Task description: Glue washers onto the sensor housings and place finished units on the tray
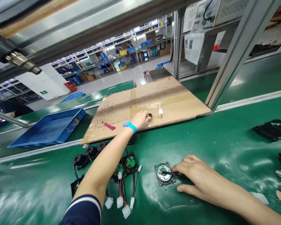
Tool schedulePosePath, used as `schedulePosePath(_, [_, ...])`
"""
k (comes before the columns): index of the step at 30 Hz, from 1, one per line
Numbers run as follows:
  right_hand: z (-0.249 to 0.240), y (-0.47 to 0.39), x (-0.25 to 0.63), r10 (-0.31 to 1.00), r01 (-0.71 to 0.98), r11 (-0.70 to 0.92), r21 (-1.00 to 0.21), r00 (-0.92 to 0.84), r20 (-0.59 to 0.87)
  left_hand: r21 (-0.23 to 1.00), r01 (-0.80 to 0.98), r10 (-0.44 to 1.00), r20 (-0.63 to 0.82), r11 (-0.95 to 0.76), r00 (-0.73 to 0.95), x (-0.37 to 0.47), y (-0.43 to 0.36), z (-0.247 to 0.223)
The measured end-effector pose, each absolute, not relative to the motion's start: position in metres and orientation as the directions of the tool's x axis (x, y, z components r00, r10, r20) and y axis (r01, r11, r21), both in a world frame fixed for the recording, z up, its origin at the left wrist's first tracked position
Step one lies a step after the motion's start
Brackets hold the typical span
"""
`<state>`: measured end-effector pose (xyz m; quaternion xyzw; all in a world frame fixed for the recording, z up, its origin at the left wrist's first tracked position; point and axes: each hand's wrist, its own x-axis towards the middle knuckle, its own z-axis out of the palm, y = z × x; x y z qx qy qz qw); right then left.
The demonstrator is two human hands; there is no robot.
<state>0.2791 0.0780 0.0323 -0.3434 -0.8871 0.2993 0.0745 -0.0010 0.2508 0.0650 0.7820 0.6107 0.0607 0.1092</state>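
Observation:
My left hand [141,119], with a blue band at the wrist, reaches onto a cardboard sheet [173,93]. Its fingers are closed at a small black object [150,115], beside a white dropper bottle [160,112]. On the green bench my right hand [192,175] rests by a round motor-like part [164,172] with a green circuit ring. The fingers lie over its black cable [175,173], thumb apart from them; whether they pinch the cable is unclear.
A red cutter [109,126] lies on the cardboard. Circuit assemblies [130,161] with white connectors [126,211] lie under my left arm. A blue tray [49,128] is at left; black housings [273,129] at right. A metal post [239,56] rises beyond the bench. A person sits far left.

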Motion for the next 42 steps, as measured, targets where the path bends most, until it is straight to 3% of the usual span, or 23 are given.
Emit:
schedulePosePath(6, [0.022, 0.081, 0.278, 0.663, 0.504, 0.619, -0.602, -0.746, 0.057, 0.427, 0.856, 0.898, -0.187, -0.291, 0.398, -0.027, 0.157, 0.061])
schedulePosePath(12, [0.017, 0.082, 0.278, 0.683, 0.533, 0.567, -0.628, -0.73, -0.003, 0.418, 0.858, 0.878, -0.231, -0.299, 0.419, -0.019, 0.146, 0.018])
schedulePosePath(19, [0.021, 0.08, 0.289, 0.59, 0.512, 0.584, -0.63, -0.801, -0.104, 0.422, 0.83, 0.899, -0.075, -0.364, 0.432, -0.011, 0.131, 0.033])
schedulePosePath(25, [0.024, 0.077, 0.289, 0.632, 0.53, 0.519, -0.671, -0.766, -0.117, 0.608, 0.584, 0.8, 0.15, -0.538, 0.58, 0.01, 0.044, 0.028])
schedulePosePath(30, [0.024, 0.075, 0.278, 0.717, 0.485, 0.566, -0.666, -0.689, 0.107, 0.472, 0.664, 0.815, 0.315, -0.58, 0.487, 0.02, 0.007, 0.006])
schedulePosePath(35, [0.017, 0.075, 0.27, 0.65, 0.463, 0.745, -0.481, -0.667, 0.365, 0.352, 0.643, 0.727, 0.434, -0.681, 0.532, 0.02, 0.012, 0.002])
schedulePosePath(38, [0.018, 0.074, 0.269, 0.602, 0.458, 0.793, -0.402, -0.693, 0.397, 0.351, 0.635, 0.723, 0.398, -0.688, 0.564, 0.018, 0.015, 0.002])
schedulePosePath(42, [0.021, 0.073, 0.274, 0.607, 0.421, 0.77, -0.48, -0.716, 0.346, 0.452, 0.619, 0.763, 0.294, -0.642, 0.576, 0.013, 0.015, 0.003])
